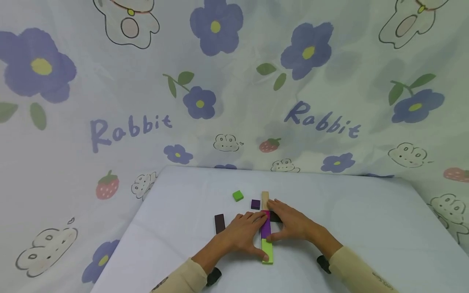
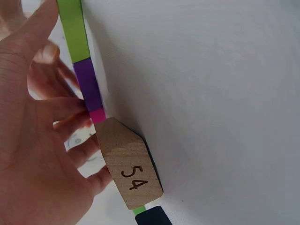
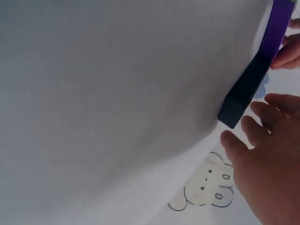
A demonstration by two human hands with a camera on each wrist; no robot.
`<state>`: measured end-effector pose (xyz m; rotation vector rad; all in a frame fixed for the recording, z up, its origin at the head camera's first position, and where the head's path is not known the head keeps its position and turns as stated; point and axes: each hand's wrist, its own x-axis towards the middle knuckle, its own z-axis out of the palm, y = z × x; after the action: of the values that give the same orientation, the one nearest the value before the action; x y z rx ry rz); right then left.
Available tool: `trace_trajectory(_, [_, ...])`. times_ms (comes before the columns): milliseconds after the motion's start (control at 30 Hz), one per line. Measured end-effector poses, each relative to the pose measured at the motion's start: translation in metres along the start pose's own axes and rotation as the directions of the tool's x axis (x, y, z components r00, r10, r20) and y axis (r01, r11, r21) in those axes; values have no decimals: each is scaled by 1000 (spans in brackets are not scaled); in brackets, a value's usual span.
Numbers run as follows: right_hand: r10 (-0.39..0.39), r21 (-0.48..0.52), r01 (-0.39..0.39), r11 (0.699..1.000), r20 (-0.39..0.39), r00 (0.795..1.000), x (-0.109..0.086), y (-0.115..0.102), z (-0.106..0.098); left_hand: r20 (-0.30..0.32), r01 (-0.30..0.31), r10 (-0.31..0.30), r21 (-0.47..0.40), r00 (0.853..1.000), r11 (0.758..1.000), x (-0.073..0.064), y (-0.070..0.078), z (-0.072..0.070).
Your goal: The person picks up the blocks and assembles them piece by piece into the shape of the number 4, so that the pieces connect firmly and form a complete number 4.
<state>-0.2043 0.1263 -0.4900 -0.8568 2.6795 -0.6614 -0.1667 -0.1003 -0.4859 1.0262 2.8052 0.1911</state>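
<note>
On bench (image 1: 176,228), end to end: wood block (image 1: 265,195), pink block (image 2: 98,115), purple block (image 1: 265,230), lime block (image 1: 267,247). Left hand (image 1: 242,232): digits apart, fingertips at pink block, thumb at lime block. Right hand (image 1: 294,223): digits apart, alongside wood and purple blocks. Black block (image 3: 243,86): partly hidden by right hand. Brown block (image 1: 219,223): beside left hand. Green block (image 1: 238,195), violet cube (image 1: 255,204): near wood block.

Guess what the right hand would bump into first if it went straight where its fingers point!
Probably the plain wooden block: the right hand points at it from close beside it, though I can't tell whether they touch.
</note>
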Motion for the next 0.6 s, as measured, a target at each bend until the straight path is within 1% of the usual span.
trace_trajectory(133, [-15,-28,15,999,16,1000,-4,0,4,2,0,0,11,1000,1000,1,1,0])
trace_trajectory(233, [-21,-18,21,1000,16,1000,-6,-1,6,-2,2,-2,15,1000,1000,1,1,-2])
trace_trajectory(367, [-53,-7,53,999,13,998,-10,-1,7,-3,1,-1,19,1000,1000,1,0,0])
trace_trajectory(467, [-83,-23,83,996,11,997,-12,-2,8,-9,-4,4,30,1000,1000,1,-1,2])
trace_trajectory(600, [-101,-58,101,993,2,995,-15,-4,8,-17,-9,10,38,1000,999,0,-1,1])
